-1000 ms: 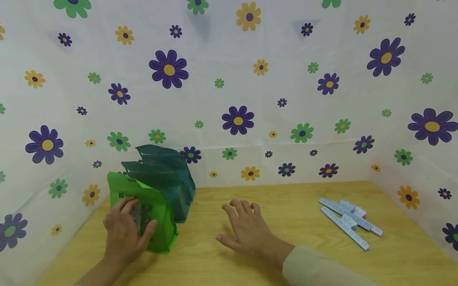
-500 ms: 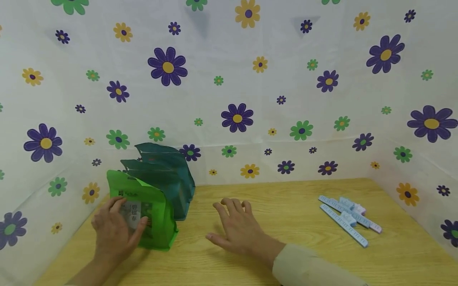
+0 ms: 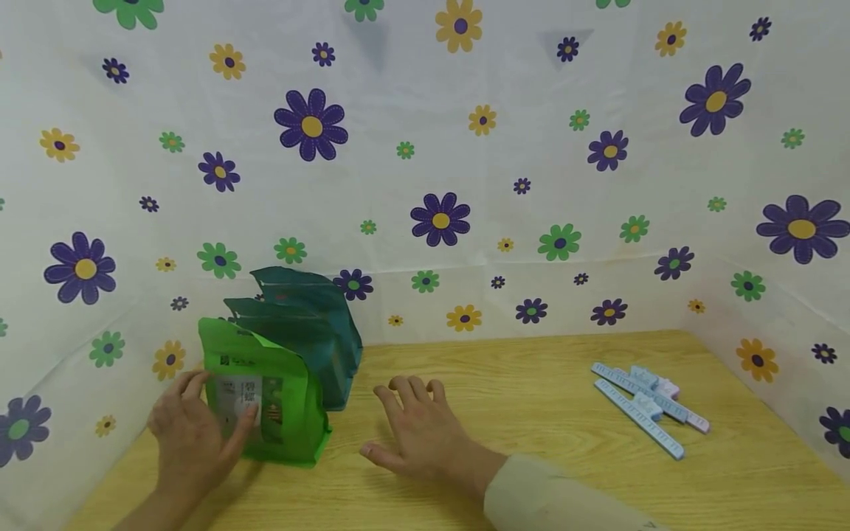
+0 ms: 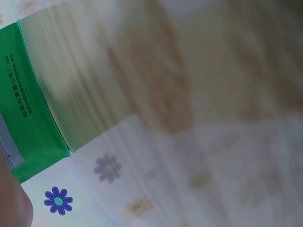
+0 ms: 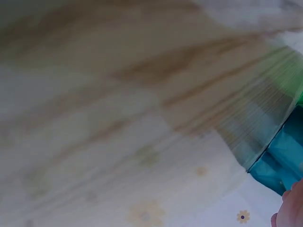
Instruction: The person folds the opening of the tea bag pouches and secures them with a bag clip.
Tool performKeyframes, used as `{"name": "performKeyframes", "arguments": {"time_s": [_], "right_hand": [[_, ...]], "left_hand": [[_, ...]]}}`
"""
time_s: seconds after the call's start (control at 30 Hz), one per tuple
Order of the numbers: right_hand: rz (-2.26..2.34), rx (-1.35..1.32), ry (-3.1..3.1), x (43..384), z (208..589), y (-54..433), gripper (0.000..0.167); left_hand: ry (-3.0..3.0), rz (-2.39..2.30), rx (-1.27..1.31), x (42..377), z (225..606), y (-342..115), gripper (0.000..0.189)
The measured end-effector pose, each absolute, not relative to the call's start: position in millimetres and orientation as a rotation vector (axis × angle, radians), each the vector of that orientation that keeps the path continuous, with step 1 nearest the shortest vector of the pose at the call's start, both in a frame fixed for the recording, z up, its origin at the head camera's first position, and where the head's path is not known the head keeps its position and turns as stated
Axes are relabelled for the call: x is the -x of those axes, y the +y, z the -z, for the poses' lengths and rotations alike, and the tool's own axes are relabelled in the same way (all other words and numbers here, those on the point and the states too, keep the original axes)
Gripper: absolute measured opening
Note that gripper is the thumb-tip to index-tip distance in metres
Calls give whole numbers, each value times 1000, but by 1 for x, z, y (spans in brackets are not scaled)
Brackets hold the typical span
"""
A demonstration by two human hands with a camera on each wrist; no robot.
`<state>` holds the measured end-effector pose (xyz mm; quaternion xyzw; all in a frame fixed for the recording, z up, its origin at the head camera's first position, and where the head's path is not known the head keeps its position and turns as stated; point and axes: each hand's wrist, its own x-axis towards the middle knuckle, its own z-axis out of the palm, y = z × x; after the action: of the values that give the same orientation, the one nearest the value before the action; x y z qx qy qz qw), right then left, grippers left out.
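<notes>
A bright green tea bag (image 3: 299, 413) stands upright on the table at the left, its front label partly showing. My left hand (image 3: 189, 435) is at its left front side, fingers loosely spread, thumb in front of the label; whether it touches the bag I cannot tell. Two dark teal bags (image 3: 285, 317) stand close behind the green one. My right hand (image 3: 425, 435) hovers over the table to the right of the bags, fingers spread and bent a little, holding nothing. In the right wrist view a teal bag (image 5: 281, 151) is near the fingers.
Several long pale blue and pink bag clips (image 3: 640, 405) lie in a loose pile on the wooden table (image 3: 505, 398) at the right. A white flowered cloth (image 3: 372, 184) hangs behind the table and along both sides.
My left hand has slid left from the front of the green tea bag, uncovering more of its label. My right hand has drifted left, towards the bags. The bags stay about where they were.
</notes>
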<state>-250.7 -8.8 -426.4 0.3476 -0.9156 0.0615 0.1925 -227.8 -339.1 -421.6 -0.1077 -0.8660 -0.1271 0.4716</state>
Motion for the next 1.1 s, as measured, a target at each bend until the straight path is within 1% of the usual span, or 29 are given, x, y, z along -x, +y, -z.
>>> {"name": "performKeyframes", "arguments": {"time_s": [0.33,0.43,0.67,0.87,1.1], "right_hand": [[-190,-965,-2602,251,421,-23,77],[-166,-984,-2601,250,421,-29,76],[-83,-1025,-2592,247,425,-46,70],[-3,-1110,-2601,241,429,-60,71],[53,-1105,-2579,239,427,-75,67]], "left_hand": [[-2197,343,175,230,429,-352,102],[-2252,362,140,229,430,-356,97],[-2414,361,93,227,432,-362,72],[-2517,410,142,224,433,-366,67],[-2596,394,132,222,434,-369,65]]}}
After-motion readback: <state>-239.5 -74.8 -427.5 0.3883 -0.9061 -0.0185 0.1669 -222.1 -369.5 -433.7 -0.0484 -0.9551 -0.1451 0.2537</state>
